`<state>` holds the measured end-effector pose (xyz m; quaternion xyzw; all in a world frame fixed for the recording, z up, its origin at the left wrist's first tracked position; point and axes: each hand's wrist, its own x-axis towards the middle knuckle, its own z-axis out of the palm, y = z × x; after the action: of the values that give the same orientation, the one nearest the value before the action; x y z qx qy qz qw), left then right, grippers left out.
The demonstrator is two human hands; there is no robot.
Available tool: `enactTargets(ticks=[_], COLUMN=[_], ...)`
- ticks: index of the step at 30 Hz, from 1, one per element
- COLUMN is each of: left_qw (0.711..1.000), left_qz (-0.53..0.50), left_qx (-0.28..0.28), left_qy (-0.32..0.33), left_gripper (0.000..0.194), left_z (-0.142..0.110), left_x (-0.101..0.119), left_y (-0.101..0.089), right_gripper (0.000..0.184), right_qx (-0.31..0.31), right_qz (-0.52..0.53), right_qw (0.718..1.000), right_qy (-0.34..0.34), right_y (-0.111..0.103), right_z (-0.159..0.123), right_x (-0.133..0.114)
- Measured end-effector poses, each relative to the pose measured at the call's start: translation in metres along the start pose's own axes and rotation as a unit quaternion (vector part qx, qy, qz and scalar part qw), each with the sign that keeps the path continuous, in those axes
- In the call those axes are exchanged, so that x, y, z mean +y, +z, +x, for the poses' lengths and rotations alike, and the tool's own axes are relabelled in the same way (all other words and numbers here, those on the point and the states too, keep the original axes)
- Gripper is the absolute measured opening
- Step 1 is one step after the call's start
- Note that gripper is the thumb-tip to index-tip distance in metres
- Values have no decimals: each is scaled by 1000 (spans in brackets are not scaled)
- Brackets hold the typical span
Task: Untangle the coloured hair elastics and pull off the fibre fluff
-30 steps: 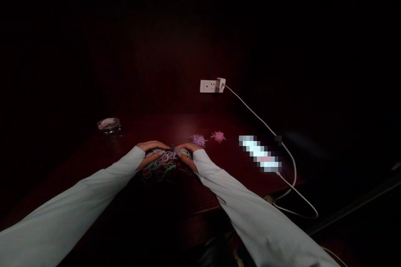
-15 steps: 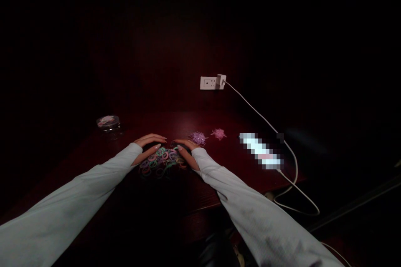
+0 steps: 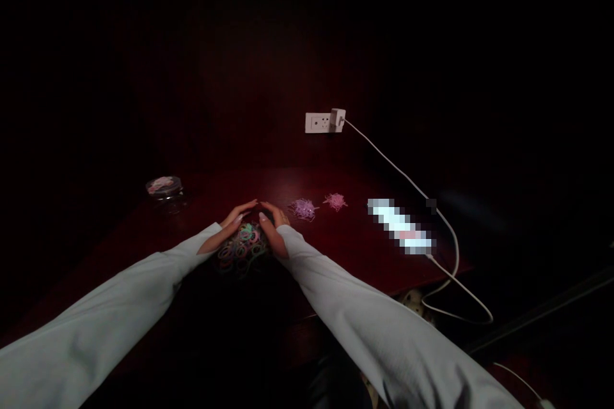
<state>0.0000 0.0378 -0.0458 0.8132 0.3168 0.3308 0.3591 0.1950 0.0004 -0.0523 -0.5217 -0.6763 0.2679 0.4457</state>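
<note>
A heap of multicoloured hair ties (image 3: 242, 250) lies on the dark red table, in green, pink and purple tones. My left hand (image 3: 229, 227) curves along the left and far side of the heap, fingers stretched out and thumb against the ties. From the right, my right hand (image 3: 273, 228) cups the other side, its fingers also extended. The fingertips of both hands nearly meet behind the heap. Part of the pile is hidden by my hands, and its near edge fades into shadow.
Small piles of thin purple strands (image 3: 303, 208) and pink strands (image 3: 335, 202) lie right of my hands. A clear lidded jar (image 3: 165, 188) stands at left. A blurred-out glowing device (image 3: 400, 227) has a white cable (image 3: 388, 156) running to the wall socket (image 3: 317, 123).
Both hands have moved closer together, my right hand shifting left, away from the purple pile. The hair ties between them are squeezed into a narrower heap.
</note>
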Motion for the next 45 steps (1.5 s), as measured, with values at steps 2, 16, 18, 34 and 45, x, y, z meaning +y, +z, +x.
enactTargets(ticks=[2,16,18,34,45], left_qw=[1000,1000,999,975,978], left_qz=[-4,0,8,154,163], left_qx=[14,-16,-32,-129,-97], left_qy=[0,14,16,93,86], left_gripper=[71,56,55,55,52], left_z=[2,5,4,3,-2], left_x=[-6,-10,-8,-47,-29], left_y=[-2,9,8,-29,-16], right_gripper=[44,47,46,54,41], right_qx=[2,21,30,2,-87], right_qz=[52,-12,-5,176,32], right_qw=[999,997,997,984,988], right_qy=[3,74,66,-30,-123], right_y=[-7,8,17,-38,-54], right_z=[5,14,17,18,-1], right_x=[6,-8,-9,24,10])
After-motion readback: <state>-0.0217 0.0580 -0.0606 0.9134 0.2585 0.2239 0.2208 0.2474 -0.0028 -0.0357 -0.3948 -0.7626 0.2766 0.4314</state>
